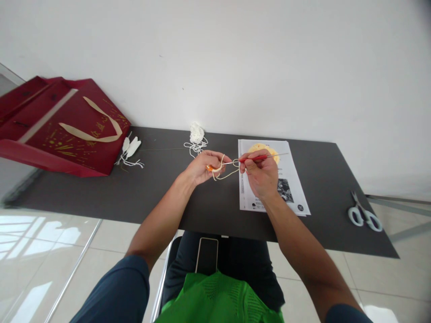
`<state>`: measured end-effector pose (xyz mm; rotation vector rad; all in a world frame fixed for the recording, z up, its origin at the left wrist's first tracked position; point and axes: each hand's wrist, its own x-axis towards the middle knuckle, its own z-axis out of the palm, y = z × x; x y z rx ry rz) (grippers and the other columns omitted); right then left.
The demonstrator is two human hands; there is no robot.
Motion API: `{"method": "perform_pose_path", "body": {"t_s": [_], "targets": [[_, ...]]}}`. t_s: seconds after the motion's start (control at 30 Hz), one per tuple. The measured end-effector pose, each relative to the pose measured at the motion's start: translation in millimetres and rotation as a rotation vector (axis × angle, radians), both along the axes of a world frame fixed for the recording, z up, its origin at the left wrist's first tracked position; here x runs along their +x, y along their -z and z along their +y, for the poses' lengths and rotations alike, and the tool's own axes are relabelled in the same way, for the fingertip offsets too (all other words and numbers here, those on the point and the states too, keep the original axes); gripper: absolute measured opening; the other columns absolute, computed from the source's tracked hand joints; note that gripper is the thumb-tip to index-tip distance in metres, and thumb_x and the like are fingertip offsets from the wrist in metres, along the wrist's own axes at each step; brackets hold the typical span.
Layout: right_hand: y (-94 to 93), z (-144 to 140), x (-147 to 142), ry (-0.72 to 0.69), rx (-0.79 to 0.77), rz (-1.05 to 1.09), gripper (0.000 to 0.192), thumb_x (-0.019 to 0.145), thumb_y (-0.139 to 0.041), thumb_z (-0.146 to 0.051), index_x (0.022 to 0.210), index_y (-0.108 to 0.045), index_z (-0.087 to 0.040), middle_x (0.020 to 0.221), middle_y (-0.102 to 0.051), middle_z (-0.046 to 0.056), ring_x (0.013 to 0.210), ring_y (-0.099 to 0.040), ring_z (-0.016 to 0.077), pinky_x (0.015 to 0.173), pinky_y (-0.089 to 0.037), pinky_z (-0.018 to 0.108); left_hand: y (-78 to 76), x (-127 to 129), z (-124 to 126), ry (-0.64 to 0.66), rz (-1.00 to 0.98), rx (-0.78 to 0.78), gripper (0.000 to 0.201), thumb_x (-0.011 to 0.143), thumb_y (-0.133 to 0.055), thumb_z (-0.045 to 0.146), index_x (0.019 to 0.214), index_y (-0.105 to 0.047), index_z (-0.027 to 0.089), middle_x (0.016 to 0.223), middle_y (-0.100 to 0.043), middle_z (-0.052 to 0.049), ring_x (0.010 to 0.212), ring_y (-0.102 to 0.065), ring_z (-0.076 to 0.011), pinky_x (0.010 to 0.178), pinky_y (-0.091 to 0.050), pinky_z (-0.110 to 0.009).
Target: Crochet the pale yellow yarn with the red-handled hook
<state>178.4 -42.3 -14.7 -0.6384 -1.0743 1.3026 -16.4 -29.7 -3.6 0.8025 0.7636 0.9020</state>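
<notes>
Seen from the head camera, the left hand is closed around a cream yarn strand and a small orange piece, above the dark table. The right hand pinches a red-handled crochet hook, its tip in the yarn loop, over a printed sheet. Scissors lie far right.

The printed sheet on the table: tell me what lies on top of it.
On the printed sheet a yellow round piece lies at its far end. The right hand, holding a red crochet hook, is in front of its middle, hiding the print there.
</notes>
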Motion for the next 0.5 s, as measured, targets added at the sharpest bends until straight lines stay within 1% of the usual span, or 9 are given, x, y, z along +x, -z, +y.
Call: {"method": "perform_pose_path", "body": {"t_s": [0.17, 0.33, 0.4, 0.5], "targets": [[-0.6, -0.2, 0.1, -0.007, 0.002, 0.024, 0.020, 0.082, -0.082, -0.028, 0.088, -0.062, -0.026, 0.085, -0.076, -0.003, 0.058, -0.064, 0.0101, 0.058, -0.051, 0.027, -0.2, -1.2, 0.0, 0.008, -0.003, 0.000, 0.028, 0.053, -0.067, 0.014, 0.077, -0.079, 0.006, 0.047, -0.055, -0.004, 0.042, -0.045, -0.0097, 0.041, -0.024, -0.022], [-1.1, 0.7, 1.1, -0.023, -0.016, 0.028, 0.024, 0.080, -0.084, -0.031, 0.087, -0.062, -0.025, 0.085, -0.077, -0.003, 0.056, -0.062, 0.0091, 0.056, -0.051, 0.027, 2.5, -1.6, 0.8, 0.032, -0.041, -0.006, 0.030, 0.054, -0.067, 0.013, 0.080, -0.079, 0.006, 0.046, -0.051, -0.002, 0.042, -0.043, -0.0089, 0.042, -0.024, -0.022], [-2.2, 1.5, 1.4, -0.049, -0.049, 0.047, 0.025, 0.078, -0.085, -0.032, 0.086, -0.062, -0.025, 0.084, -0.077, -0.003, 0.055, -0.062, 0.0086, 0.055, -0.051, 0.025, 2.3, -1.7, 0.7, 0.044, -0.057, -0.005, 0.031, 0.054, -0.066, 0.013, 0.080, -0.079, 0.006, 0.046, -0.051, -0.002, 0.043, -0.043, -0.0091, 0.043, -0.023, -0.023], [-3.2, 3.9, 1.8, -0.097, -0.153, 0.097, 0.027, 0.076, -0.087, -0.032, 0.084, -0.062, -0.024, 0.082, -0.077, -0.003, 0.057, -0.062, 0.0080, 0.052, -0.052, 0.022, 0.2, -1.2, -0.9, 0.024, -0.054, 0.013, 0.027, 0.055, -0.069, 0.013, 0.079, -0.079, 0.006, 0.049, -0.055, -0.004, 0.045, -0.047, -0.0103, 0.044, -0.025, -0.023]]}}
